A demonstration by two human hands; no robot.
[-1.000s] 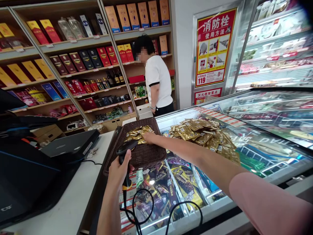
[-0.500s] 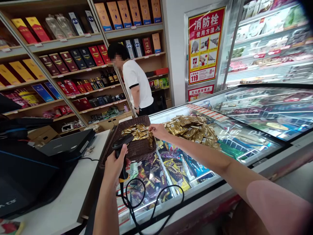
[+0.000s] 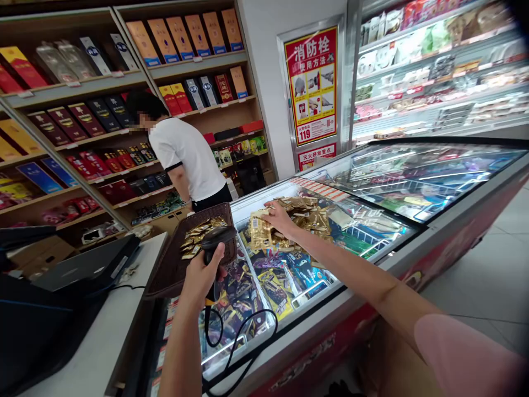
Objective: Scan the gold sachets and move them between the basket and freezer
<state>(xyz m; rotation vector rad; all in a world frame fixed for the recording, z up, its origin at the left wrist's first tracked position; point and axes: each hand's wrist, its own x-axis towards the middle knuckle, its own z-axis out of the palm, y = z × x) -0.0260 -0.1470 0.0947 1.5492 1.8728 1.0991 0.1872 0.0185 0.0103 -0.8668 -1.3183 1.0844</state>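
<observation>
A black corded barcode scanner (image 3: pixel 215 242) is wrapped in my left hand (image 3: pixel 204 273), its head angled over the right edge of a brown woven basket (image 3: pixel 165 270). Several small gold packets (image 3: pixel 202 234) lie inside that basket. On the freezer's glass top, a heap of similar gold packets (image 3: pixel 312 220) is spread out. My right hand (image 3: pixel 281 218) is at the heap's left side, its fingers pinched on the top edge of one gold packet (image 3: pixel 260 231), which shows a white label.
The glass-topped freezer (image 3: pixel 397 259) holds colourful packaged goods. To the left stands a white counter (image 3: pixel 111 325) with black equipment (image 3: pixel 86 264). The scanner's cable (image 3: pixel 273 314) loops over the freezer's front edge. A person in a white shirt (image 3: pixel 190 160) bends beside the shelves.
My right hand has moved from the basket's right edge to the gold heap. The scanner stays in my left hand. The view has turned right, and the other person bends lower.
</observation>
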